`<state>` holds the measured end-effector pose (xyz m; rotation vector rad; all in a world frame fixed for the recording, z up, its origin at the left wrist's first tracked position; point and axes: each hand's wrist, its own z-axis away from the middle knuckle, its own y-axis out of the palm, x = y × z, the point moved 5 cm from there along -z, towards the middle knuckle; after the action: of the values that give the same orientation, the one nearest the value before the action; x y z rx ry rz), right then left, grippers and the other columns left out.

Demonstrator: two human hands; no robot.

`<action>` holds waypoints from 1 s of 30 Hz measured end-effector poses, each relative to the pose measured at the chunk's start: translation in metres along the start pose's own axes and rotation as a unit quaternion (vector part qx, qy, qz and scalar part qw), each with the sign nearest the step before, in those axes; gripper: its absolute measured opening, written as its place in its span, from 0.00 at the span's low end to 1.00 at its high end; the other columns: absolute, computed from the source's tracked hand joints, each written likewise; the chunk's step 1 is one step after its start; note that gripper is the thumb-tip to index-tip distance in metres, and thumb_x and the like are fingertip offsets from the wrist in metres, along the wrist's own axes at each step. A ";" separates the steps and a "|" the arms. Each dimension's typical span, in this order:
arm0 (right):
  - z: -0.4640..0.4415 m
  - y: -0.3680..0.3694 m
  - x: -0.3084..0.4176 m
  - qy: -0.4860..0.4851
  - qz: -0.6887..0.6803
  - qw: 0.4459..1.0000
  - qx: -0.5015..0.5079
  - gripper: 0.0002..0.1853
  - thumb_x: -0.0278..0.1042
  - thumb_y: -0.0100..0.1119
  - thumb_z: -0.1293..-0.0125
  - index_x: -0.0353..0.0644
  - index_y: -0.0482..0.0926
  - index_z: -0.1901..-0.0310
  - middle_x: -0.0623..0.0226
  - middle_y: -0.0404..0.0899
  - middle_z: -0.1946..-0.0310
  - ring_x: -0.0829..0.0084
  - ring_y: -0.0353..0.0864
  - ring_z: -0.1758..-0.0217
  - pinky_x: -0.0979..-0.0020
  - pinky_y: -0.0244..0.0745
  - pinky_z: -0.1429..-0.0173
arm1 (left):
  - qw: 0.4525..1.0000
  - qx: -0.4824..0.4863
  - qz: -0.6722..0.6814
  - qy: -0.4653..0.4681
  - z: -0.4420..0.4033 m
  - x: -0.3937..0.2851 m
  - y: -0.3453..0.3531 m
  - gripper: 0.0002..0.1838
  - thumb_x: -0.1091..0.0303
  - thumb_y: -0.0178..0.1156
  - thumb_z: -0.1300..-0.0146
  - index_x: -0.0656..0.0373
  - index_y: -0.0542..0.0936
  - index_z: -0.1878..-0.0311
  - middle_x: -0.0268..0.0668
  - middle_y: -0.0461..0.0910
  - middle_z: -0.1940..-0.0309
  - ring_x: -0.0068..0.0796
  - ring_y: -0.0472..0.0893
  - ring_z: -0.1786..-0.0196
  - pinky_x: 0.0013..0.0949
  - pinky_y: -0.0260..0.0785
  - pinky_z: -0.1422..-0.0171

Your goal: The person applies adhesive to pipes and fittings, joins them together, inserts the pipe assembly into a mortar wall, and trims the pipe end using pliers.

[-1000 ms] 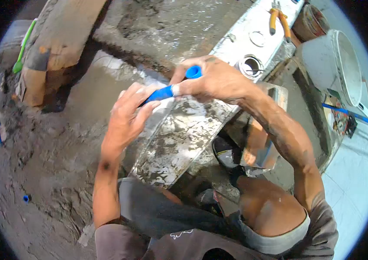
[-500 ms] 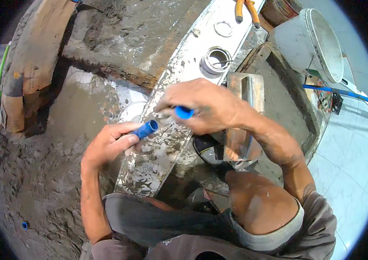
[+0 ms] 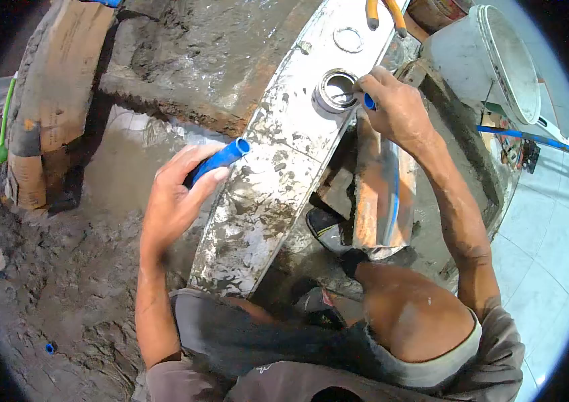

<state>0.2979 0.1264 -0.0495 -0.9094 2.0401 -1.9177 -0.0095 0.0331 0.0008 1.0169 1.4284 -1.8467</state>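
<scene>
My left hand [image 3: 180, 191] is closed around a short blue pipe [image 3: 221, 161], its open end pointing up and to the right. My right hand [image 3: 398, 110] is beside an open round tin [image 3: 335, 92] on the long white board. A small blue pipe fitting [image 3: 369, 102] shows in its grip, mostly hidden by the palm. The fingertips are at the tin's right rim, where a thin stick [image 3: 347, 94] crosses the opening; whether they pinch it is unclear. The tin's ring-shaped lid [image 3: 348, 39] lies on the board above it.
Pliers with orange handles [image 3: 385, 15] rest at the board's far end. A white bucket [image 3: 475, 57] stands at the upper right. Below my right hand is a metal trowel [image 3: 385, 187]. Wet cement [image 3: 63, 281] covers the left ground, with a small blue pipe end [image 3: 49, 348] sticking out.
My right hand has moved up and right from near the pipe to the tin, carrying the blue fitting. My left hand has shifted slightly upward with the pipe.
</scene>
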 end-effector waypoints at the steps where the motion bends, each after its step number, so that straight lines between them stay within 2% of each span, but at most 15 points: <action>1: -0.002 -0.002 0.002 -0.001 0.010 1.000 -0.008 0.13 0.23 0.61 0.45 0.40 0.74 0.57 0.54 0.76 0.63 0.48 0.83 0.61 0.51 0.79 0.59 | 1.000 0.002 0.000 -0.008 -0.002 0.001 0.000 0.13 0.72 0.65 0.35 0.66 0.81 0.49 0.40 0.82 0.59 0.28 0.79 0.56 0.31 0.70 0.47; 5: -0.010 -0.002 0.005 0.021 0.056 0.998 -0.021 0.12 0.23 0.61 0.45 0.37 0.74 0.58 0.52 0.75 0.63 0.47 0.82 0.63 0.52 0.80 0.61 | 1.000 -0.001 0.015 -0.012 -0.010 0.009 0.008 0.15 0.71 0.64 0.33 0.64 0.82 0.45 0.41 0.83 0.60 0.28 0.79 0.57 0.31 0.71 0.48; 11: -0.008 -0.004 0.011 -0.068 -0.019 0.997 0.042 0.10 0.24 0.60 0.45 0.35 0.75 0.60 0.51 0.75 0.64 0.49 0.83 0.63 0.54 0.82 0.61 | 1.000 0.000 -0.020 0.007 -0.029 -0.002 0.019 0.16 0.69 0.62 0.32 0.62 0.81 0.43 0.43 0.85 0.57 0.28 0.81 0.55 0.31 0.72 0.45; 15: -0.013 -0.011 0.007 -0.043 0.063 0.997 0.004 0.10 0.23 0.61 0.47 0.34 0.74 0.62 0.50 0.74 0.65 0.49 0.83 0.66 0.54 0.82 0.63 | 0.999 0.029 -0.036 0.011 -0.042 -0.009 0.026 0.17 0.68 0.62 0.32 0.62 0.81 0.42 0.43 0.85 0.50 0.28 0.81 0.50 0.32 0.72 0.42; 17: -0.018 -0.004 0.011 -0.026 0.069 0.997 -0.004 0.10 0.23 0.62 0.47 0.34 0.74 0.63 0.50 0.74 0.65 0.48 0.83 0.67 0.54 0.81 0.64 | 0.997 0.015 -0.058 0.042 -0.048 -0.006 0.035 0.16 0.67 0.62 0.32 0.61 0.81 0.43 0.42 0.85 0.53 0.27 0.81 0.52 0.32 0.72 0.44; 18: -0.019 -0.001 0.014 -0.056 0.047 0.997 0.012 0.10 0.23 0.61 0.47 0.34 0.74 0.64 0.49 0.74 0.65 0.48 0.83 0.67 0.54 0.81 0.65 | 0.996 0.008 -0.069 0.057 -0.052 -0.009 0.038 0.16 0.67 0.62 0.32 0.61 0.81 0.44 0.42 0.85 0.54 0.27 0.81 0.53 0.32 0.72 0.46; 21: -0.014 -0.006 0.017 -0.072 0.027 0.996 0.035 0.09 0.22 0.61 0.47 0.35 0.73 0.64 0.49 0.74 0.65 0.47 0.83 0.65 0.52 0.82 0.63 | 0.996 0.059 -0.069 -0.026 -0.060 -0.011 0.042 0.15 0.65 0.63 0.32 0.61 0.79 0.46 0.40 0.84 0.59 0.26 0.81 0.59 0.32 0.72 0.51; 24: -0.006 -0.013 0.001 -0.017 0.011 1.000 -0.012 0.08 0.23 0.61 0.45 0.35 0.75 0.63 0.51 0.75 0.65 0.48 0.82 0.63 0.54 0.80 0.60 | 0.996 0.046 -0.074 0.003 -0.067 -0.006 0.048 0.15 0.63 0.64 0.33 0.61 0.78 0.48 0.40 0.83 0.63 0.25 0.79 0.63 0.33 0.72 0.55; 27: 0.003 -0.038 -0.010 0.012 -0.106 0.991 -0.074 0.07 0.26 0.62 0.41 0.35 0.79 0.62 0.54 0.77 0.66 0.50 0.80 0.64 0.59 0.77 0.59 | 0.996 0.056 -0.073 -0.015 -0.078 -0.003 0.054 0.16 0.62 0.64 0.33 0.61 0.79 0.48 0.42 0.83 0.65 0.28 0.80 0.65 0.35 0.72 0.56; 28: 0.007 -0.043 -0.013 0.049 -0.137 0.986 -0.080 0.08 0.29 0.64 0.37 0.34 0.81 0.60 0.58 0.79 0.66 0.57 0.80 0.64 0.65 0.75 0.58 | 0.996 0.054 -0.076 -0.007 -0.083 -0.004 0.057 0.16 0.61 0.64 0.33 0.61 0.79 0.48 0.43 0.83 0.66 0.29 0.80 0.65 0.35 0.72 0.56; 30: 0.014 -0.053 -0.011 0.082 -0.190 0.973 -0.107 0.08 0.28 0.64 0.37 0.34 0.81 0.59 0.59 0.80 0.66 0.62 0.81 0.64 0.67 0.76 0.57 | 0.995 0.049 -0.084 0.010 -0.092 -0.005 0.064 0.17 0.60 0.64 0.33 0.61 0.80 0.48 0.44 0.83 0.66 0.32 0.81 0.66 0.37 0.72 0.57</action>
<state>0.3292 0.1225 -0.0036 -1.3161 2.3427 -2.0413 0.0650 0.1057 -0.0402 0.9889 1.4882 -2.0501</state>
